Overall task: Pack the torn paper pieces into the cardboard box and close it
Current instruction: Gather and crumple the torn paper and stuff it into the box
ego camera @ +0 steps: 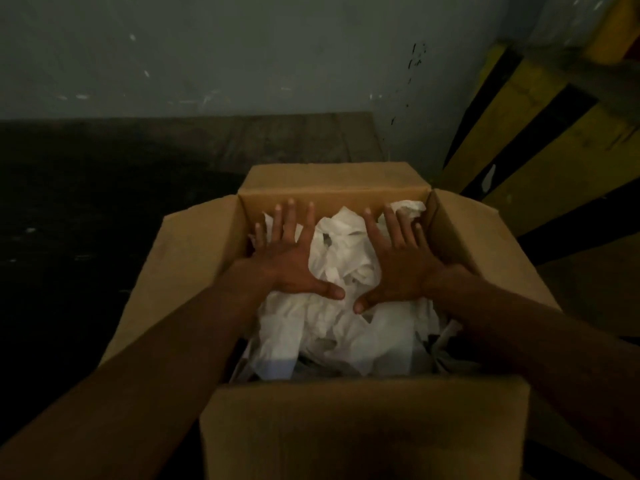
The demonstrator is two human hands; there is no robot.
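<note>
Forearms over cardboard box (363, 427), left hand (291, 265) and right hand (401, 268) flat, fingers splayed, palms down on torn paper pieces (339, 327).

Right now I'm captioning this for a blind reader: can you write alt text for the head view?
The left hand and right hand press flat, fingers spread, on white torn paper pieces filling an open cardboard box whose flaps stand open.

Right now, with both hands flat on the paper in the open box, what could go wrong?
1. The paper is loosely crumpled under the left hand and right hand; once released it may spring up and hold the flaps apart.
2. Pieces by the near flap of the cardboard box could get pinched or slip out.
</note>
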